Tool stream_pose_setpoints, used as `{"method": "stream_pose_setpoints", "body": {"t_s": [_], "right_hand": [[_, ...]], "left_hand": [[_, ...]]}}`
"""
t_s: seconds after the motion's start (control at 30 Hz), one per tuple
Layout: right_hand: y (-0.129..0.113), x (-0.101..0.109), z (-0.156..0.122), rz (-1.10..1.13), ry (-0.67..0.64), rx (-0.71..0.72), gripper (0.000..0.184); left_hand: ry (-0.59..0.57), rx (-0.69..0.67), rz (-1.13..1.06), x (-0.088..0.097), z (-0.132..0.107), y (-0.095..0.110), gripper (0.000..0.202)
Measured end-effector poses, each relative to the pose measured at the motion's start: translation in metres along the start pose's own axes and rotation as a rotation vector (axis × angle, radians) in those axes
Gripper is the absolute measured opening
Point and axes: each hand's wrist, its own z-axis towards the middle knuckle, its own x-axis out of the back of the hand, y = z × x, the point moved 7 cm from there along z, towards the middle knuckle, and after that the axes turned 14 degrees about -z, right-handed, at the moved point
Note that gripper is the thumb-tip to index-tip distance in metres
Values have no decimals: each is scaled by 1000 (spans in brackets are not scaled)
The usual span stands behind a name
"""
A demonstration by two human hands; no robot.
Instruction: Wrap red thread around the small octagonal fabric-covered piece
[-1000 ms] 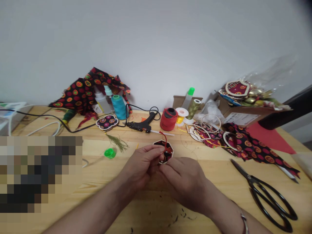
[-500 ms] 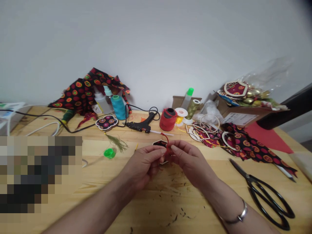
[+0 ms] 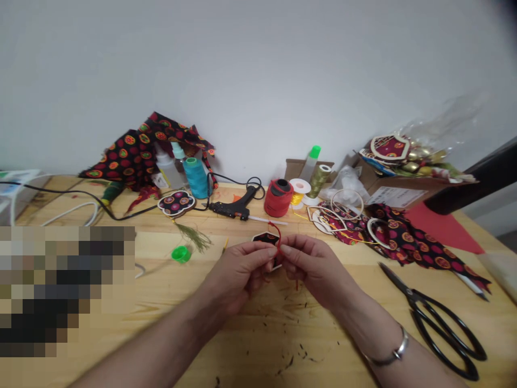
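Both hands meet over the middle of the table. My left hand (image 3: 246, 267) is closed, thumb and fingers pinching a thin red cord (image 3: 278, 233). The fingertips of my right hand (image 3: 309, 261) pinch the same cord close beside them. A loop of the cord rises above the fingers, and a loose end hangs below the right fingers. Just behind the fingertips is a small dark patterned ornament (image 3: 264, 237) with a pale angular edge, partly hidden by my hands. Whether the cord is fastened to it I cannot tell.
Behind my hands lie a black glue gun (image 3: 238, 207), a red thread spool (image 3: 278, 198) and a yellow cord spool (image 3: 298, 193). Black scissors (image 3: 432, 318) rest at the right. A green cap (image 3: 181, 254) and a tasselled ornament (image 3: 176, 204) are at the left.
The fingertips of both hands have shifted slightly on the red cord. A cord end now shows hanging below the right fingers. Other things stay where they were.
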Motion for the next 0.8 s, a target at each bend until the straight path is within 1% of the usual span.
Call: {"method": "stream_pose_setpoints", "body": {"t_s": [0.3, 0.43, 0.6, 0.8], "right_hand": [[-3, -2, 0, -24, -23, 21, 13], [-3, 0, -1, -65, -4, 12, 14], [-2, 3, -1, -134, 26, 1, 17], [-6, 4, -1, -162, 58, 3, 16]], "left_hand": [[-12, -3, 9, -1, 1, 0, 13], [-20, 16, 4, -1, 0, -2, 12], [-22, -11, 29, 0, 0, -1, 13], [10, -36, 66, -1, 1, 2, 12]]}}
